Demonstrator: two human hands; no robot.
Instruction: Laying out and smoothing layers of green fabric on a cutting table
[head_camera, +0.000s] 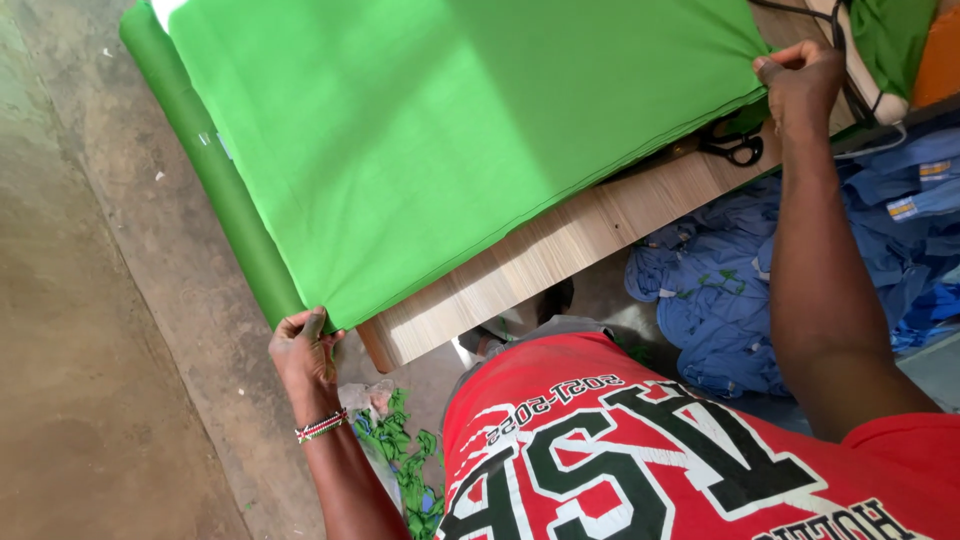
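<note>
A green cloth (420, 140) lies spread across the wooden counter (560, 250), one edge hanging over the far side. The left hand (305, 350) pinches the near corner of the cloth in a closed grip; the right hand (800, 80) pinches the opposite corner, gathering folds. Black scissors (735, 148) lie just beside the right hand. Blue garments (720, 290) sit heaped below the counter.

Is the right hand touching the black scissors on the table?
Apart. The head view shows the right hand pinching the green fabric edge, with bare wooden table between it and the scissors.
</note>
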